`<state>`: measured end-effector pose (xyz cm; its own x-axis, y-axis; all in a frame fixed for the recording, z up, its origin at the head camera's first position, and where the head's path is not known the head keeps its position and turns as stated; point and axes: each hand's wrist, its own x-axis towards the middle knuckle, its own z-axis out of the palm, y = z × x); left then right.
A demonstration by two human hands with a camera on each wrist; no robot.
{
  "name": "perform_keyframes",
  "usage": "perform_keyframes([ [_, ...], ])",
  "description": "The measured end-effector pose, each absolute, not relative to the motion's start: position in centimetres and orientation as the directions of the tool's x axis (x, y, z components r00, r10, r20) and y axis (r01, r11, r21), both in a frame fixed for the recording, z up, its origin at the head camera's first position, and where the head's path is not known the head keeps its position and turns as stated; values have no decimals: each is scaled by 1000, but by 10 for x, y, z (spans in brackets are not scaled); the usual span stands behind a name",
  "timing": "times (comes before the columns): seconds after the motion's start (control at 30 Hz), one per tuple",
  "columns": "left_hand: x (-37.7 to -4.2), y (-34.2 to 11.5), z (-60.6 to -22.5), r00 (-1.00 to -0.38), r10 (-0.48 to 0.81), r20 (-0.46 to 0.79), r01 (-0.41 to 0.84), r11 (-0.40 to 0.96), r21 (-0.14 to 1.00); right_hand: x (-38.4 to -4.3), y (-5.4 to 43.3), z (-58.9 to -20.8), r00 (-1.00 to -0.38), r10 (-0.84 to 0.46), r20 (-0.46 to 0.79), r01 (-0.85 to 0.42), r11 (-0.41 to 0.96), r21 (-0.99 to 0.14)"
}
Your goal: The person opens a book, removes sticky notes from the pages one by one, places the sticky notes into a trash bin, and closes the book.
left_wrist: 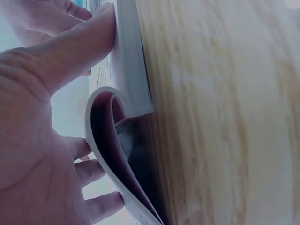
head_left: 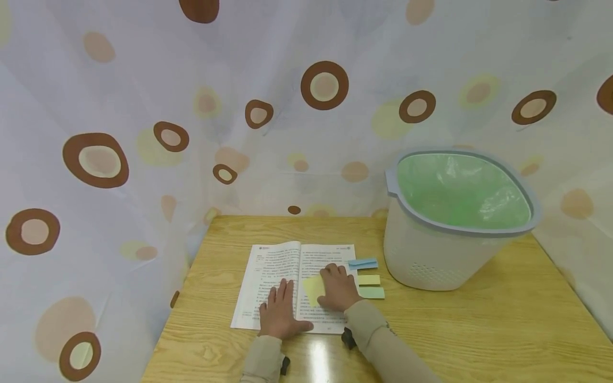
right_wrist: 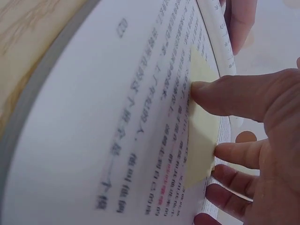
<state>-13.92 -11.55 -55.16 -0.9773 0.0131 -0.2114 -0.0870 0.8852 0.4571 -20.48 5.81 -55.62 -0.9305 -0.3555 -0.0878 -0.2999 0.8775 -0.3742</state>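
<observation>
An open book (head_left: 268, 266) of printed text lies on the wooden table. My left hand (head_left: 278, 316) presses its left page with spread fingers, the thumb reaching over the fold onto the right page near the bottom edge. In the left wrist view the book's pages (left_wrist: 101, 105) bow up in a curve at the spine, beside the thumb. A pale yellow sticky note (head_left: 312, 290) lies on the right page. My right hand (head_left: 339, 288) rests over it; in the right wrist view the thumb touches the note (right_wrist: 202, 126) and the fingers, fairly straight, meet its far side.
Blue (head_left: 363, 264), yellow (head_left: 369, 280) and green (head_left: 372, 292) paper strips stick out past the book's right edge. A white basket (head_left: 431, 260) with a grey rim and green inside stands at the right back. A spotted curtain (head_left: 278, 133) hangs behind the table (head_left: 479, 330).
</observation>
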Motion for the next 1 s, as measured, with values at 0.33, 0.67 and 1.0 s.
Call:
perform_keyframes([
  [0.33, -139, -116, -558, -975, 23, -221, -74, 905, 419, -210, 60, -556, -928, -345, -137, -272, 883, -382],
  [0.67, -140, -115, -557, -975, 22, -222, -75, 905, 418, -210, 59, -558, -945, -302, -128, -227, 884, -409],
  [1.0, -139, -115, -553, -975, 16, -223, -84, 899, 430, -210, 57, -558, -947, -302, -114, -236, 890, -391],
])
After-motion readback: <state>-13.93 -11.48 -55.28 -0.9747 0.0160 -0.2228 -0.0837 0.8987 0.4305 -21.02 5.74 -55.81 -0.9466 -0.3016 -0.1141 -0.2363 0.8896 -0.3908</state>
